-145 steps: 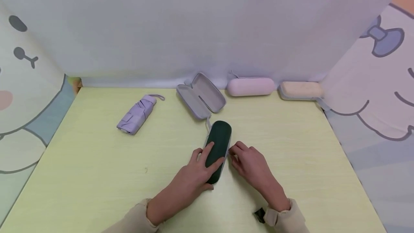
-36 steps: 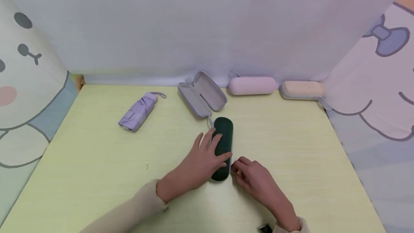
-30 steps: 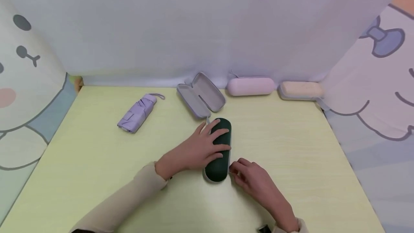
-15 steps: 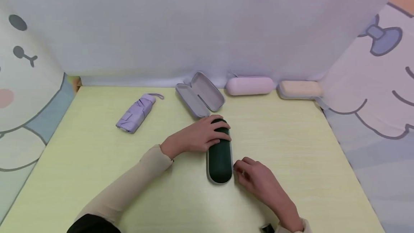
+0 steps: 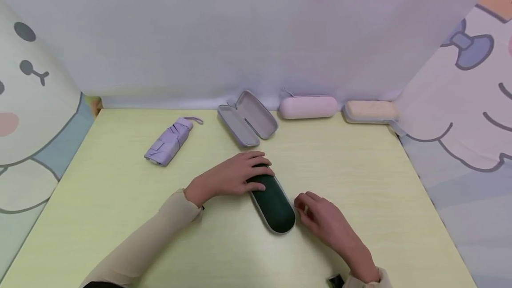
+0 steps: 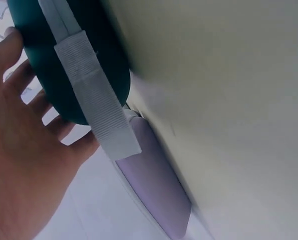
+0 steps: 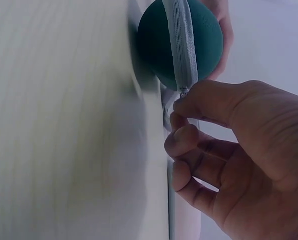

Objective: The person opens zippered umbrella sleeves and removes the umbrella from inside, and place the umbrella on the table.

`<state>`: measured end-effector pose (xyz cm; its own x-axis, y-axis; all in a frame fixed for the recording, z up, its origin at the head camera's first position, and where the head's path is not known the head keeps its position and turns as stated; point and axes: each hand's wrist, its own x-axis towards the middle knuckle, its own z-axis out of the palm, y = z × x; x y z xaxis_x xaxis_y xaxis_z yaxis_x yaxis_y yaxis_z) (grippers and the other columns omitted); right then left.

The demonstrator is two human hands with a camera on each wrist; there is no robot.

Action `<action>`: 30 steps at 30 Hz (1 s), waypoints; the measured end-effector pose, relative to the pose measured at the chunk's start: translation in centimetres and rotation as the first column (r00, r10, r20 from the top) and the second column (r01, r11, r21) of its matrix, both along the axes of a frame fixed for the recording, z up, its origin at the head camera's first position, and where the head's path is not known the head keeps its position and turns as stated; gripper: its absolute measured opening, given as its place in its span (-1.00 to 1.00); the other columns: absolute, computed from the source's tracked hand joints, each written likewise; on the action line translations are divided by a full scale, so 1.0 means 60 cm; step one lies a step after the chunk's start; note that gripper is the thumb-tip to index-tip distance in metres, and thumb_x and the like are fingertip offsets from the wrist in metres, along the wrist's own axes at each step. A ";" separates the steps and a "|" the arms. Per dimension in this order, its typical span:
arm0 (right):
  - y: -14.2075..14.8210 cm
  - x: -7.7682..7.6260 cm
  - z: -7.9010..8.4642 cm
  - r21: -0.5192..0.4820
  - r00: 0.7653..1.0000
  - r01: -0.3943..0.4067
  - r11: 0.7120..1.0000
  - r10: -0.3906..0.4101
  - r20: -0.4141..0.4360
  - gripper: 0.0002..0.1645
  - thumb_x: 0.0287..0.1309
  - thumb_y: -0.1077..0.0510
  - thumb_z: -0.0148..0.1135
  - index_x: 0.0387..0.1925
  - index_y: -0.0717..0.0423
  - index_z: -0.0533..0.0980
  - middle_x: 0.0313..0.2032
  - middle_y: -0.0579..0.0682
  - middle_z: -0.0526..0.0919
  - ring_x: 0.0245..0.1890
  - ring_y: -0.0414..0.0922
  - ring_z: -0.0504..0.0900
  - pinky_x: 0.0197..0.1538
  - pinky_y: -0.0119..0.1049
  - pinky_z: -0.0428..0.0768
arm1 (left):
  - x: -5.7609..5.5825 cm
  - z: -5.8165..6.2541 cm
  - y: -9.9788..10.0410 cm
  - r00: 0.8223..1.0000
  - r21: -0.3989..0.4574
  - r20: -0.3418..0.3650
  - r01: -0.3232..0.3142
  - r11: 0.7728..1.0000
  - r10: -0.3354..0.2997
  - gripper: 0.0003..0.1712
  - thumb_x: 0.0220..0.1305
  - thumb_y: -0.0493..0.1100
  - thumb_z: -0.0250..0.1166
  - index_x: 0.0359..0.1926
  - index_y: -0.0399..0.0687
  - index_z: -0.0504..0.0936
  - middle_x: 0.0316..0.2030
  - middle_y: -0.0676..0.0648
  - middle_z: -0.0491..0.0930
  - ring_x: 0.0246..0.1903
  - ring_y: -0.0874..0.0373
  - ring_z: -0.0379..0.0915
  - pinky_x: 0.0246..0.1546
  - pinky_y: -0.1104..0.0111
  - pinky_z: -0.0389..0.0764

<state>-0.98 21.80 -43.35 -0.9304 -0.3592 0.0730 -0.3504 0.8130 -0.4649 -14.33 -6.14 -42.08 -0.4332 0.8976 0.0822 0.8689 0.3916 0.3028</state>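
A dark green zippered glasses case (image 5: 276, 208) lies slanted on the table, its near end toward the right. My left hand (image 5: 236, 173) grips its far end, fingers draped over the top; a light fabric tab (image 6: 96, 95) hangs from that end in the left wrist view. At the near right end, my right hand (image 5: 326, 221) pinches the zipper pull (image 7: 183, 92) between thumb and index finger. The pull is mostly hidden by the fingertips. The zipper (image 7: 182, 45) looks closed along the part seen in the right wrist view.
Behind the green case lies an open lavender glasses case (image 5: 248, 121). A pink case (image 5: 308, 107) and a peach case (image 5: 373, 111) stand along the back edge. A folded lavender umbrella (image 5: 170, 142) lies at left. Fabric walls (image 5: 240, 34) enclose the table (image 5: 120, 217).
My left hand has moved to the case's far end, and the case has turned, its near end swinging right. My right hand has come nearer along its side and shifted slightly right.
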 end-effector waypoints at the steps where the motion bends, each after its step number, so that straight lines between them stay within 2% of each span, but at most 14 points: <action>1: 0.000 -0.002 0.000 -0.001 1.000 -0.003 1.000 0.003 -0.004 -0.72 0.19 0.30 0.42 -0.31 -0.16 0.54 -0.41 -0.34 0.47 -0.45 -0.43 0.39 -0.36 -0.49 0.49 | 0.001 0.000 -0.003 1.000 -0.001 0.012 -0.002 1.000 0.002 -0.52 0.50 0.21 0.22 0.32 0.22 0.58 0.35 -0.03 0.53 0.46 -0.05 0.30 0.55 0.03 0.26; 8: 0.002 -0.014 -0.001 0.017 0.996 -0.041 0.999 0.042 -0.080 -0.70 0.14 0.32 0.44 -0.30 -0.16 0.55 -0.39 -0.36 0.47 -0.44 -0.44 0.39 -0.33 -0.49 0.48 | 0.007 0.015 -0.016 1.000 -0.006 0.018 -0.009 1.000 0.009 -0.49 0.45 0.19 0.29 0.33 0.23 0.59 0.29 -0.02 0.57 0.31 0.02 0.39 0.30 0.07 0.51; 12: 0.003 -0.023 -0.001 0.050 0.991 -0.066 0.997 0.071 -0.111 -0.71 0.13 0.30 0.46 -0.30 -0.15 0.56 -0.40 -0.35 0.47 -0.45 -0.44 0.37 -0.31 -0.46 0.47 | 0.012 0.024 -0.023 0.998 -0.070 0.024 -0.051 0.996 0.052 -0.45 0.43 0.20 0.30 0.37 0.29 0.57 0.31 -0.02 0.57 0.29 -0.02 0.38 0.14 0.04 0.58; 16: 0.004 -0.034 0.000 0.070 0.989 -0.090 0.993 0.097 -0.114 -0.74 0.15 0.26 0.48 -0.28 -0.14 0.58 -0.39 -0.33 0.48 -0.46 -0.43 0.36 -0.30 -0.45 0.46 | 0.019 0.030 -0.028 0.994 -0.151 0.034 -0.102 0.983 0.108 -0.41 0.42 0.24 0.29 0.42 0.36 0.52 0.34 -0.02 0.56 0.28 -0.05 0.36 0.04 0.03 0.59; 19: 0.004 -0.043 0.002 0.063 0.988 -0.119 0.991 0.125 -0.092 -0.76 0.19 0.25 0.46 -0.26 -0.13 0.57 -0.35 -0.31 0.51 -0.43 -0.41 0.38 -0.30 -0.46 0.48 | 0.025 0.037 -0.035 0.989 -0.179 0.055 -0.128 0.975 0.140 -0.38 0.40 0.23 0.32 0.43 0.35 0.51 0.34 -0.02 0.57 0.29 -0.06 0.36 0.04 0.01 0.59; 26: 0.006 -0.063 0.010 0.039 0.979 -0.199 0.979 0.200 -0.032 -0.79 0.27 0.23 0.42 -0.22 -0.12 0.55 -0.28 -0.29 0.53 -0.39 -0.33 0.46 -0.29 -0.48 0.52 | 0.039 0.048 -0.051 0.980 -0.160 0.124 -0.136 0.978 0.157 -0.38 0.37 0.09 0.39 0.42 0.20 0.53 0.27 -0.08 0.58 0.30 -0.08 0.44 0.24 0.02 0.57; 30: 0.006 -0.079 0.012 0.048 0.968 -0.245 0.968 0.246 -0.039 -0.82 0.28 0.22 0.40 -0.20 -0.11 0.57 -0.29 -0.29 0.54 -0.40 -0.35 0.47 -0.29 -0.47 0.53 | 0.049 0.051 -0.056 0.960 -0.200 0.174 -0.183 0.963 0.219 -0.37 0.37 0.08 0.40 0.42 0.19 0.53 0.22 -0.07 0.57 0.24 -0.08 0.46 0.22 0.05 0.58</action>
<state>-5.73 22.14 -42.60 -0.8095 -0.5799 0.0918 -0.5612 0.7183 -0.4112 -11.37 -9.47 -39.02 -0.5976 0.7823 -0.1757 0.6987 0.6156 0.3645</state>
